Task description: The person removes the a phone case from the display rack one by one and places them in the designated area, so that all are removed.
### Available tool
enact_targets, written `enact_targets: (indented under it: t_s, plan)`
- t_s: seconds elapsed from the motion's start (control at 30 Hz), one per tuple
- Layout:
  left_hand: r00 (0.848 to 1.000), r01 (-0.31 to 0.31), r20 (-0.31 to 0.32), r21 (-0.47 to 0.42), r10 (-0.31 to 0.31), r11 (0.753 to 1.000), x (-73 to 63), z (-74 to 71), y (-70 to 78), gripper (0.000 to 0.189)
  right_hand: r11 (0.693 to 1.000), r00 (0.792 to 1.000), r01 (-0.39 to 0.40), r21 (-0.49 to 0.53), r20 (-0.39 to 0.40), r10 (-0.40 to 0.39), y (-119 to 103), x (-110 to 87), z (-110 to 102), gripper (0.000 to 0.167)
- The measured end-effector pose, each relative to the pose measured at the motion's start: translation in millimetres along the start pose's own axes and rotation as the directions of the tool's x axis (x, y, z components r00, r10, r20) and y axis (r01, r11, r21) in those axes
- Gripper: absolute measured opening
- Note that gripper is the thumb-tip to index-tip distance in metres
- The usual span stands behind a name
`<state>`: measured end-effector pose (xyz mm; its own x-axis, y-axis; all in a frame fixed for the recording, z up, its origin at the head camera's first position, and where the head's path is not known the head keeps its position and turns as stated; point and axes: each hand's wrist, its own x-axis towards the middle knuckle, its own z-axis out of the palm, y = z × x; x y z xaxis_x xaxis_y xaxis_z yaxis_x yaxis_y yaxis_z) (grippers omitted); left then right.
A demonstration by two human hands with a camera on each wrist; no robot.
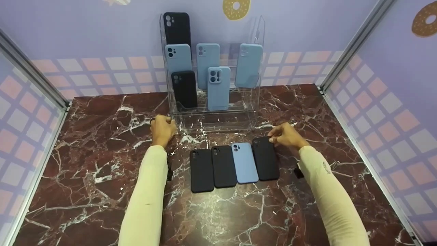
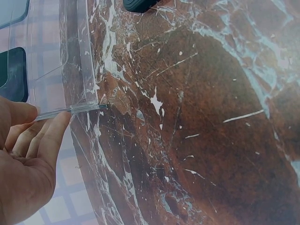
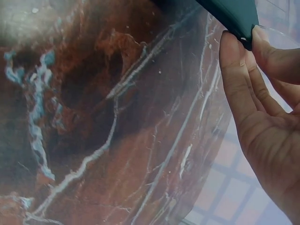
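Note:
My left hand (image 1: pixel 163 130) is at the lower left edge of a clear acrylic display rack (image 1: pixel 218 120). In the left wrist view, the thumb and fingers of that hand (image 2: pixel 33 154) pinch the rack's clear side panel (image 2: pixel 61 112). Over on the right, my right hand (image 1: pixel 286 136) pinches the top right corner of a black phone case (image 1: pixel 266 159). The right wrist view shows the thumb and fingertips on the corner of this dark case (image 3: pixel 236 18). Beside it in a row lie a blue phone case (image 1: pixel 245 164) and two more black phone cases (image 1: pixel 224 167).
Several phone cases stand in the rack's tiers, among them a black one (image 1: pixel 184 89) and a light blue one (image 1: pixel 219 90). The rack stands on a dark red marbled table (image 1: pixel 102 191). Patterned panels (image 1: pixel 112 73) with metal-edged corners enclose the back and sides.

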<state>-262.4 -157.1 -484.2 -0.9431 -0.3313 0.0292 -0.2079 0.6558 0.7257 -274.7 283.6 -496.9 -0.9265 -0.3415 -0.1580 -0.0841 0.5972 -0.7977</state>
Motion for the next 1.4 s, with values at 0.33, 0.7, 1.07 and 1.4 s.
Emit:
enact_targets:
  t_s: [0.33, 0.7, 1.07, 1.4]
  plan:
    - [1.000, 0.004, -0.004, 0.003, -0.004, 1.000, 0.6, -0.2, -0.1, 0.026, 0.999, 1.000, 0.002, -0.046, -0.018, -0.002, 10, 0.3, 8, 0.016]
    - [1.000, 0.011, 0.002, 0.009, -0.011, 1.000, 0.7, 0.8, 0.5, 0.027, 0.999, 1.000, 0.020, 0.025, -0.007, -0.020, 13, -1.5, 11, 0.017]
    - [1.000, 0.014, 0.003, 0.008, -0.014, 1.000, -0.2, -0.9, 1.9, 0.026, 0.998, 0.998, -0.062, -0.027, 0.017, 0.062, 8, 1.6, 9, 0.019]
    - [1.000, 0.021, -0.005, 0.004, -0.021, 1.000, -0.2, -1.0, 2.0, 0.027, 0.996, 1.000, -0.007, -0.090, 0.020, 0.009, -25, 5.4, -7, 0.012]
